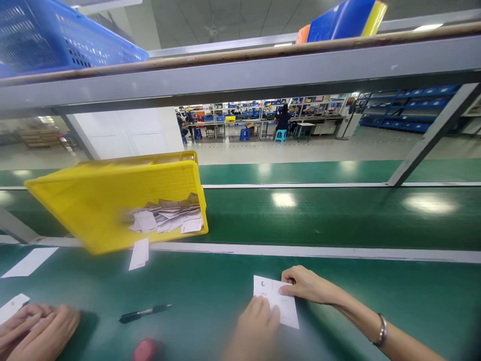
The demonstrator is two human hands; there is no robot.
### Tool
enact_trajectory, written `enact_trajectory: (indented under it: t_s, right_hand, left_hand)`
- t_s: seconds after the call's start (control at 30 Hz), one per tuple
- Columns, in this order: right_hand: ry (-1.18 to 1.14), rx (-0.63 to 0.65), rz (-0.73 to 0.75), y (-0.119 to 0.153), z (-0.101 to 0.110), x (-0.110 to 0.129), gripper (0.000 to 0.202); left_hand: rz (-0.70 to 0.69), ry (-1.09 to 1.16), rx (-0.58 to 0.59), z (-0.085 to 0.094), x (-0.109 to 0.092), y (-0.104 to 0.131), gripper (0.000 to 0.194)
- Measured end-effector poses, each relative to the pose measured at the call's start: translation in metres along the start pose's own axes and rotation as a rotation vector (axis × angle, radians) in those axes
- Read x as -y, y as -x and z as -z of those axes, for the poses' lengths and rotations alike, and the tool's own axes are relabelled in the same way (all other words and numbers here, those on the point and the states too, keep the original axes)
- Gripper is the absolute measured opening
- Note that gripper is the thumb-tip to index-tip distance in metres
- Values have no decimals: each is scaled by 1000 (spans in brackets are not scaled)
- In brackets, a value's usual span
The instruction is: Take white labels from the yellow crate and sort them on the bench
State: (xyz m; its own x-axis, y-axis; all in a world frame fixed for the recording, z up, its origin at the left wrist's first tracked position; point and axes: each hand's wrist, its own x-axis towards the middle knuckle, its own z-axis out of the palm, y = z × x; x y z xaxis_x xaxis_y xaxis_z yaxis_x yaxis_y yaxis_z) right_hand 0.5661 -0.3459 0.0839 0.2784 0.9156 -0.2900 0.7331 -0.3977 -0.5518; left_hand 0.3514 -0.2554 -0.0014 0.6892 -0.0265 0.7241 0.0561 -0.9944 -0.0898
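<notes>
A small white printed paper (288,312) with a "3" near its top lies at the front middle of the green table. My right hand (306,285), with a bracelet on the wrist, pinches it at the upper right edge between thumb and fingers. Blurred by motion, my left hand (257,328) has its curled fingers closed on the paper's left side. A dark pen (145,313) lies left of my left hand. Beside the pen is a blurred red round thing (145,349), partly cut off by the bottom edge.
A tilted yellow bin (112,185) holds many paper slips (180,215); more slips (139,253) lie before it. Another person's hands (41,331) are at far left, near white papers (30,261). Overhead runs a shelf beam (240,70) with a blue basket (75,37).
</notes>
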Motion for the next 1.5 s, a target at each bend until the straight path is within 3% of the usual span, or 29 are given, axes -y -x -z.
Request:
enact_trajectory:
  t_s: [0.33,0.63,0.87,1.0,1.07,1.13,1.27,1.37,1.5]
  right_hand:
    - [129,-30,-48,5,1,18,20]
    - [222,-104,-73,11,-10,18,16]
    - [133,-141,-35,16,-17,16,13]
    - [293,-197,-18,18,-22,15,7]
    - [431,-285,10,22,-28,11,16]
    - [480,-337,116,26,-38,2,37]
    - [418,-296,296,29,-66,-22,72]
    - [402,-299,249,27,-78,-29,73]
    - [326,-349,226,28,-79,-24,64]
  left_hand:
    - [9,-23,-23,-3,-1,2,32]
    - [6,-57,-49,-4,-1,0,30]
    - [9,-79,-71,-2,-1,-2,27]
    - [8,-97,-62,-4,-1,-1,27]
    - [0,-103,-47,-5,-2,0,27]
    - [-6,-97,-39,-6,-2,-1,27]
    - [14,-59,-75,-5,-2,-3,30]
    - [17,-60,-93,-5,-2,-4,30]
    - [14,-60,-70,-10,-2,-1,28]
